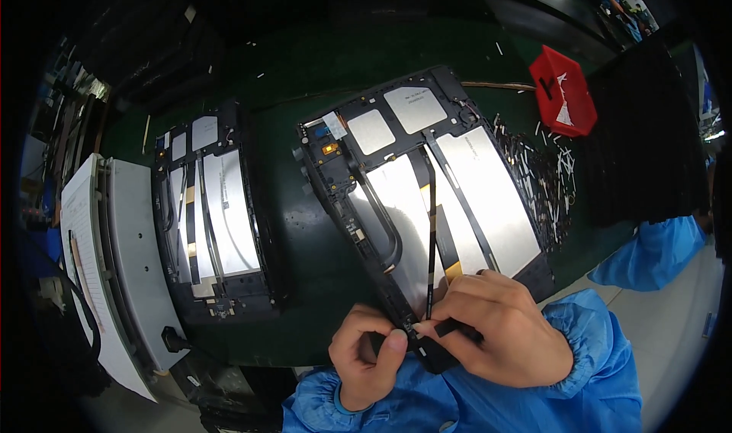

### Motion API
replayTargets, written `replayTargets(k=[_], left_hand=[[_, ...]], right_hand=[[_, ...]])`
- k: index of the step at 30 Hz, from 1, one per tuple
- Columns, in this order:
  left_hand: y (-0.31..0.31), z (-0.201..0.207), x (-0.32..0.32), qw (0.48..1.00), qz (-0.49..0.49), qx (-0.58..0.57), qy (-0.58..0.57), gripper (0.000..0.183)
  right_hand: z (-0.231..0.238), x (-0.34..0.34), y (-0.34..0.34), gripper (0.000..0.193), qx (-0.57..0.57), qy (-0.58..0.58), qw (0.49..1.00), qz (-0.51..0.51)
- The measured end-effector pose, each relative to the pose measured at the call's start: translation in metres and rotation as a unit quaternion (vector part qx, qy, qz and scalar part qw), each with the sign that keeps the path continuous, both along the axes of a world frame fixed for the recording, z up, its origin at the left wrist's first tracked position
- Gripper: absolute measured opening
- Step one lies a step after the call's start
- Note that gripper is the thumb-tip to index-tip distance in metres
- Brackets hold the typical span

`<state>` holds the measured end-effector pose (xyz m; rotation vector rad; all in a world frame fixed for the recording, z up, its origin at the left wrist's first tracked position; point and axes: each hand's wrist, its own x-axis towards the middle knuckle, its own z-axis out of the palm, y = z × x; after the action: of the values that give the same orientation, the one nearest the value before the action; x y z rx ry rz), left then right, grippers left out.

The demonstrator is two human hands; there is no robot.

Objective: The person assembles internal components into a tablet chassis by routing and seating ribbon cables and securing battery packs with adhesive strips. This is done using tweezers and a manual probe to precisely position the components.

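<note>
An opened tablet [427, 181] lies tilted on the green mat, its silver battery cells and black frame showing. A thin black flat cable [431, 219] runs down its middle toward me. My left hand [366, 360] pinches the near edge of the tablet frame, thumb on top. My right hand [499, 326] grips the near end of the flat cable between thumb and fingers, right beside the left thumb. Both sleeves are blue.
A second opened tablet [210, 212] lies to the left. A grey box with a paper sheet [114, 257] stands at the far left. A red bin [563, 90] and several small white and black scraps [545, 170] sit at the right. Another person's blue sleeve [656, 254] reaches in at the right.
</note>
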<state>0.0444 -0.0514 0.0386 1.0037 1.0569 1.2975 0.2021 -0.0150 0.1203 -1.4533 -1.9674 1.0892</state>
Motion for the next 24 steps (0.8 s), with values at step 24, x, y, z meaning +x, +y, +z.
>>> replayTargets(k=[24], left_hand=[[0.008,0.010,-0.021,0.982,-0.153,-0.008,0.114,0.013]], right_hand=[[0.019,-0.001,-0.003,0.015,-0.046,0.071,0.990,0.109]])
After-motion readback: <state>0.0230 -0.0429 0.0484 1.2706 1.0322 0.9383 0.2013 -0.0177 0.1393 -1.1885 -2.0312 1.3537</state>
